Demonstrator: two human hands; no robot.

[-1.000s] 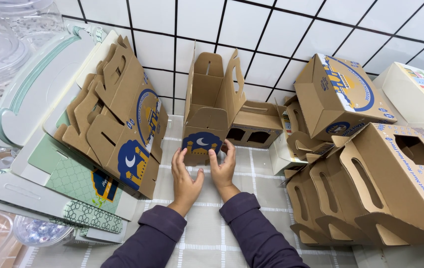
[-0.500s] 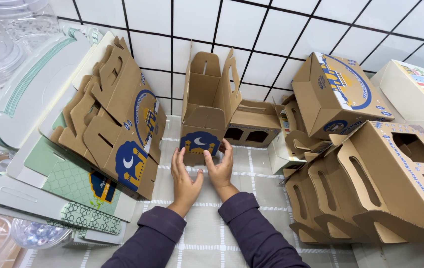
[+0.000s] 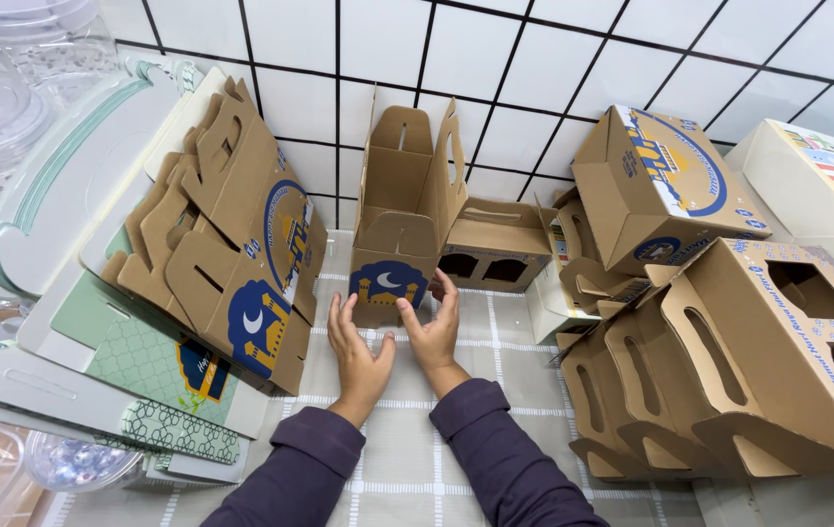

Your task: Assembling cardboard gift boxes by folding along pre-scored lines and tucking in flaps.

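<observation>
— While the upright brown corrugated-cardboard carrier box with a blue moon panel [image 3: 402, 220] stood on the checked cloth counter [image 3: 417, 459] against the white tiled wall [image 3: 534, 88], where were the hands?

— The left hand [image 3: 358, 346] lay flat and open just before its base; the right hand [image 3: 431, 327] touched the printed front with spread fingers, gripping nothing.

— And around it?

— Flat folded brown box blanks [image 3: 231, 254] leaned left; assembled handled brown boxes [image 3: 729, 361] lay stacked right.

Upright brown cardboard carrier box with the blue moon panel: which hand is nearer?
Right. The right hand has fingertips at the upright brown cardboard carrier box's blue panel, apparently touching. The left hand sits just below and left, close but apart.
</observation>
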